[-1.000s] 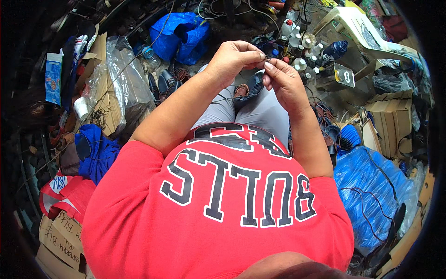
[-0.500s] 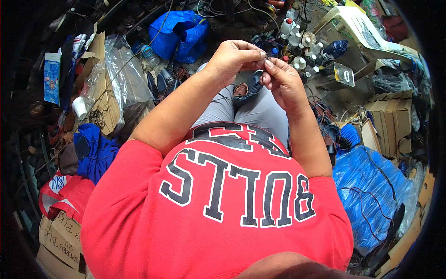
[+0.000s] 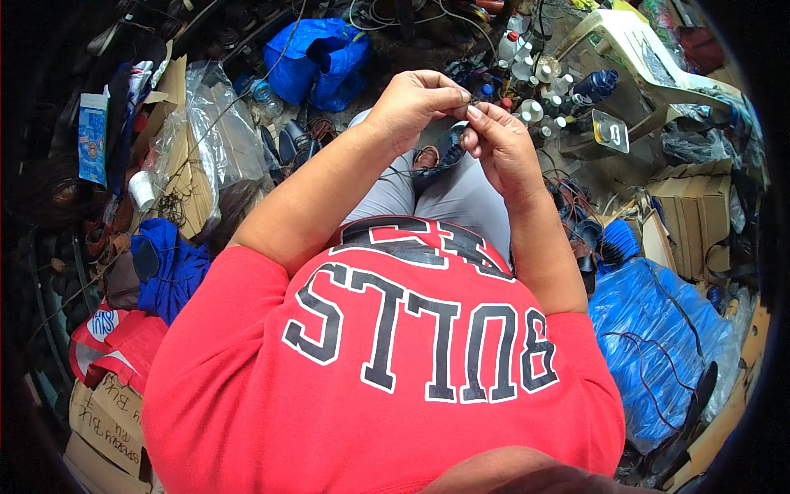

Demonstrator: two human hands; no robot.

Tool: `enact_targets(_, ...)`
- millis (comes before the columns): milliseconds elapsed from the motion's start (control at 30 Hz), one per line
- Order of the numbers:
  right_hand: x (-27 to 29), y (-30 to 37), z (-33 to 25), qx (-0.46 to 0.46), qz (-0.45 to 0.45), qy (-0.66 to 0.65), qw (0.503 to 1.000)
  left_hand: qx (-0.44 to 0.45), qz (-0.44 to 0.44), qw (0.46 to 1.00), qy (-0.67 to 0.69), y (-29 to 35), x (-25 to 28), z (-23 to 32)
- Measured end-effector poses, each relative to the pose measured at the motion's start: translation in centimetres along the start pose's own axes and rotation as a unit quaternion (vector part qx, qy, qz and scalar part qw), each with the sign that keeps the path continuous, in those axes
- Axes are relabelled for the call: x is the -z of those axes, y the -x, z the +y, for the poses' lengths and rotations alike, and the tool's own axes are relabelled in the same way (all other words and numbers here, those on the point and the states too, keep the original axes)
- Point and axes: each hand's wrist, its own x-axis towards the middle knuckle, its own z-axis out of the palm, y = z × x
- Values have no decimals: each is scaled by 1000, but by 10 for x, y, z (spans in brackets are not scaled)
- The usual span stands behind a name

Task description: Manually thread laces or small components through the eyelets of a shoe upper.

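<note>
My left hand (image 3: 421, 105) and my right hand (image 3: 500, 140) meet in front of me, above my lap. Thumb and fingers of each are pinched together, and the fingertips almost touch. Whatever sits between them is too small to make out. Below the hands, a dark shoe (image 3: 449, 146) with a brown inside rests between my legs in grey trousers (image 3: 465, 193). A few dark shoes (image 3: 298, 142) lie just left of my knees.
Several bottles (image 3: 531, 111) stand beyond my right hand, near a cream plastic chair (image 3: 638, 49). A blue bag (image 3: 317, 64) lies ahead to the left. Clear plastic over cardboard (image 3: 216, 136) is at left; a blue plastic sheet (image 3: 658, 346) and folded cardboard (image 3: 691, 210) are at right.
Both hands stay pinched together in nearly the same place. My right hand has shifted very slightly to the left.
</note>
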Motion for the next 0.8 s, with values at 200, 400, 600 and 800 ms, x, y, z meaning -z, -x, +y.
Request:
enact_targets(200, 0, -2, 4, 16, 9, -27, 999, -24, 13, 999, 20, -4, -8, -6)
enact_targets(400, 1, -4, 15, 53, 41, -41, 997, -35, 42, 998, 37, -6, -17, -11)
enact_targets(600, -2, -8, 22, 78, 45, -66, 994, -49, 69, 995, 49, -9, -17, -16)
enact_targets(800, -11, -9, 22, 77, 68, -65, 993, -37, 66, 994, 79, -9, -13, -18)
